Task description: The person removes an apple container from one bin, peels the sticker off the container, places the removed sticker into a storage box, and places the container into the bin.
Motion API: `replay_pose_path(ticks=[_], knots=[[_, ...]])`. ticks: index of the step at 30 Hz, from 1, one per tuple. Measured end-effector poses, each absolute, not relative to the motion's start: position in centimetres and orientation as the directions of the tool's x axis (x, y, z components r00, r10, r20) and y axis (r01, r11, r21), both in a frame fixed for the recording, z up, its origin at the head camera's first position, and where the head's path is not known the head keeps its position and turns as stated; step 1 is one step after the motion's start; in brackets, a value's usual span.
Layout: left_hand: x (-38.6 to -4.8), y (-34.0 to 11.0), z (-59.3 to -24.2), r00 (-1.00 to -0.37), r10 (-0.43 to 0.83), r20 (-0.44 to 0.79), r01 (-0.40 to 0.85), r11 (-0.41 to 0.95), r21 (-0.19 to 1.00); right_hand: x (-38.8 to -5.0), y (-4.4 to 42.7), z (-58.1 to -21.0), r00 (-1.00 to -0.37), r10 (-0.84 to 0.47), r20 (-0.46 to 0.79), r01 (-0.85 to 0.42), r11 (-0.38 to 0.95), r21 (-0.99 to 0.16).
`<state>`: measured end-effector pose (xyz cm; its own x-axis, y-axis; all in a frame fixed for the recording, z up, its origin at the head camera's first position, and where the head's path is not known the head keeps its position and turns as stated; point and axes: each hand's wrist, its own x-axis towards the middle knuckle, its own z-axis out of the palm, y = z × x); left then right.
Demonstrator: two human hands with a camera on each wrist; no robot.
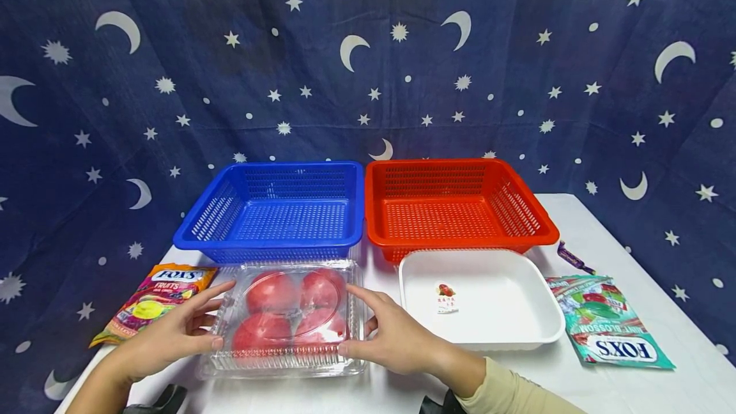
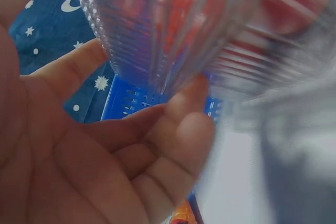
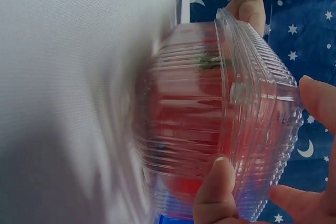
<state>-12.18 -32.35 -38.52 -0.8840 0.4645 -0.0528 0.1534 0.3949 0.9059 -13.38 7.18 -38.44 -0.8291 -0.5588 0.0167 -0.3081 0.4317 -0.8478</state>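
Note:
A lidded clear plastic clamshell box (image 1: 290, 363) with several red, round fruits like tomatoes (image 1: 272, 292) inside is at the front of the table. One fruit shows a green stem end in the right wrist view. My left hand (image 1: 167, 337) grips the box's left side, thumb at the near corner and fingers along the side and rim. From the right, my right hand (image 1: 397, 337) holds the opposite side, thumb low and index finger by the lid edge. In the left wrist view, curled fingers (image 2: 178, 145) touch the ribbed plastic wall. Whether the base touches the table, I cannot tell.
Behind stand a blue basket (image 1: 282, 252) and a red basket (image 1: 460, 241). A white tray (image 1: 500, 299) holds a small fruit-printed packet (image 1: 446, 299). Fox's candy bags lie left (image 1: 155, 299) and right (image 1: 609, 321), with a purple-wrapped sweet (image 1: 575, 257) beyond.

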Motion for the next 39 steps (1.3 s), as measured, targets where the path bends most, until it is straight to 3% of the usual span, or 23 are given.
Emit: replay_pose_path(ticks=[5, 9, 13, 18, 23, 39], knots=[[-12.5, -32.4, -38.1, -0.893, 0.447, -0.041, 0.147, 0.377, 0.914, -13.3, 7.2, -38.4, -0.832, -0.555, 0.007, -0.295, 0.432, -0.852], [-13.0, -32.5, -38.0, -0.902, 0.426, 0.072, 0.231, 0.337, 0.913, -13.3, 7.1, -38.4, -0.834, -0.551, 0.0, -0.281, 0.426, -0.86], [-13.7, -32.8, -37.8, -0.929, 0.336, 0.156, 0.294, 0.414, 0.861, -13.4, 7.0, -38.5, -0.841, -0.54, -0.003, -0.261, 0.412, -0.873], [-14.6, -33.1, -36.8, -0.979, 0.173, 0.107, 0.186, 0.551, 0.813, -13.7, 6.5, -38.7, -0.855, -0.519, -0.012, -0.228, 0.396, -0.89], [-15.5, -33.6, -36.6, -0.993, 0.09, 0.074, 0.114, 0.622, 0.775, -13.8, 6.0, -38.9, -0.864, -0.503, -0.007, -0.243, 0.429, -0.87], [-18.0, -34.1, -37.3, -0.997, -0.076, -0.014, -0.053, 0.539, 0.841, -14.4, 4.6, -39.9, -0.897, -0.441, 0.038, -0.191, 0.308, -0.932]])
